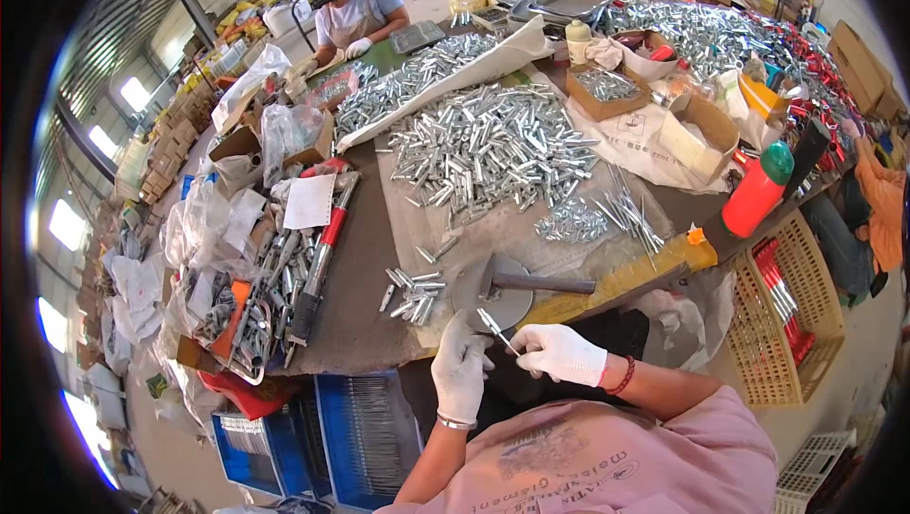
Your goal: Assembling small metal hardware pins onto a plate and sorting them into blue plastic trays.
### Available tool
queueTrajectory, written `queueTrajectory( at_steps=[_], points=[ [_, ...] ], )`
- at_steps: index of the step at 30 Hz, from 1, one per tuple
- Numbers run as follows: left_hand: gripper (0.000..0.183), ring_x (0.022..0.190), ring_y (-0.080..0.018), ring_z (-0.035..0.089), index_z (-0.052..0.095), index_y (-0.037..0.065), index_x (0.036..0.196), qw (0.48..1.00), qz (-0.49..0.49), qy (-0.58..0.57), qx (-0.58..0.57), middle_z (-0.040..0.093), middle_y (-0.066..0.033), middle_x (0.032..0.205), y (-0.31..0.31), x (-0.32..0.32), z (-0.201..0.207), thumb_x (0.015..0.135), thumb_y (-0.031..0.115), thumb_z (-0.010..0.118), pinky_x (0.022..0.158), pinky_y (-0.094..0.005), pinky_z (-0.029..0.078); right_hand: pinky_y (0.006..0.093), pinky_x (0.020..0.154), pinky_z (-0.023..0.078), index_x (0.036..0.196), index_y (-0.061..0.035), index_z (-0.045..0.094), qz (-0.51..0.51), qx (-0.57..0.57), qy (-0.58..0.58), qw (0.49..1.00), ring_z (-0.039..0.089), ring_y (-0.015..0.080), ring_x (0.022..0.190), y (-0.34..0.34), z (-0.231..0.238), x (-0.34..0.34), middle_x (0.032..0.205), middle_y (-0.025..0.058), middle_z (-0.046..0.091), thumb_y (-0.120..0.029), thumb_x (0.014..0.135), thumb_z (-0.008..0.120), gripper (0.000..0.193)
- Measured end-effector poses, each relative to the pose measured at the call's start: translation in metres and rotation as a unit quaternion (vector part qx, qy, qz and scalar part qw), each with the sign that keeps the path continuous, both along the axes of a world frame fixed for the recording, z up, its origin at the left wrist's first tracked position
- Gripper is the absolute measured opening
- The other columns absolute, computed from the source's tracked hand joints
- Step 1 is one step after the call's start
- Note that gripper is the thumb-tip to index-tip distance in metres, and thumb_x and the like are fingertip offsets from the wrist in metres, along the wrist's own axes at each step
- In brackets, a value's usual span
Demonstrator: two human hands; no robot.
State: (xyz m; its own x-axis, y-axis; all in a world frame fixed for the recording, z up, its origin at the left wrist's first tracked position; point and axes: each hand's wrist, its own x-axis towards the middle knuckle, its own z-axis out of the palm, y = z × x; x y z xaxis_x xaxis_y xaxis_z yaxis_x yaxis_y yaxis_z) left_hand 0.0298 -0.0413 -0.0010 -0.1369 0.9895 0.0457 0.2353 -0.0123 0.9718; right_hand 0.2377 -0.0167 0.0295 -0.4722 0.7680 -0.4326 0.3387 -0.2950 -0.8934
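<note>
Both my hands wear white gloves and meet at the table's near edge. My right hand (561, 353) pinches a thin metal rod (502, 336), tilted up to the left, with a thicker silver piece at its upper end. Beside that end is my left hand (460, 374), its fingers curled; whether it grips anything is hidden. Just beyond lies a hammer (545, 284) across a round metal block (507, 307). To the left is a small group of silver metal cylinders (414, 298). A large pile of similar cylinders (493, 149) covers the middle of the table.
Small metal parts (572, 222) and thin rods (630, 215) lie right of the pile. A red bottle with a green cap (758, 190) stands at the right edge. Tools and plastic bags crowd the left. Blue crates (365, 438) sit below; a co-worker (355, 16) works at the far side.
</note>
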Motion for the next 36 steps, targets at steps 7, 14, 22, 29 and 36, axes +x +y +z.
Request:
queueTrajectory(
  at_steps=[7, 14, 22, 29, 36],
  points=[
    [0.063, 0.065, -0.0072, 0.065, 0.038, 0.003, 0.163, 0.981, -0.014, -0.12, -0.155, 0.071, -0.0063, 0.087, -0.012, 0.009, 0.01, 0.104, 0.006, 0.06, 0.051, -0.0216, 0.048, 0.027, 0.051, 0.045, 0.123, -0.004, 0.07, -0.045, -0.056, 0.079, 0.994, 0.057, 0.0093, 0.057, -0.026, -0.013, -0.007, 0.077, 0.0027, 0.066, -0.019, 0.097, 0.07, 0.029],
    [0.069, 0.065, -0.0031, 0.05, 0.041, 0.005, 0.163, 0.977, 0.022, -0.192, -0.09, 0.065, 0.0007, 0.087, -0.019, 0.004, 0.023, 0.099, 0.004, 0.067, 0.054, -0.0198, 0.04, 0.0341, 0.067, 0.052, 0.114, -0.0027, 0.067, -0.03, 0.176, 0.032, 0.983, 0.063, 0.0153, 0.07, -0.036, -0.012, -0.03, 0.079, 0.0075, 0.066, -0.013, 0.094, 0.072, 0.023],
    [0.068, 0.075, -0.0066, 0.056, 0.042, 0.005, 0.157, 0.959, 0.082, -0.259, -0.086, 0.069, -0.0069, 0.106, -0.043, -0.05, 0.033, 0.097, 0.014, 0.073, 0.061, -0.0212, 0.043, 0.0363, 0.067, 0.054, 0.117, -0.0059, 0.068, 0.07, 0.247, -0.034, 0.966, 0.064, 0.024, 0.066, -0.03, -0.002, -0.083, 0.077, 0.0134, 0.065, -0.005, 0.091, 0.073, 0.026],
    [0.058, 0.069, -0.0073, 0.055, 0.056, 0.005, 0.144, 0.917, 0.291, -0.26, -0.085, 0.069, -0.0057, 0.096, -0.102, -0.101, -0.014, 0.09, 0.003, 0.075, 0.059, -0.0223, 0.044, 0.0257, 0.075, 0.053, 0.155, -0.0019, 0.05, 0.193, 0.054, 0.01, 0.98, 0.062, 0.0092, 0.078, -0.031, -0.017, -0.108, 0.095, 0.0049, 0.068, -0.001, 0.098, 0.064, 0.059],
    [0.048, 0.091, -0.0182, 0.073, 0.068, 0.001, 0.131, 0.779, 0.607, 0.051, -0.151, 0.076, -0.0128, 0.108, -0.231, -0.26, -0.173, 0.085, 0.012, 0.079, 0.08, -0.0329, 0.059, 0.0261, 0.077, 0.055, 0.157, 0.0003, 0.047, 0.144, -0.005, 0.001, 0.99, 0.061, 0.0095, 0.078, -0.02, -0.031, -0.098, 0.103, 0.0087, 0.068, -0.008, 0.102, 0.053, 0.057]
  ],
)
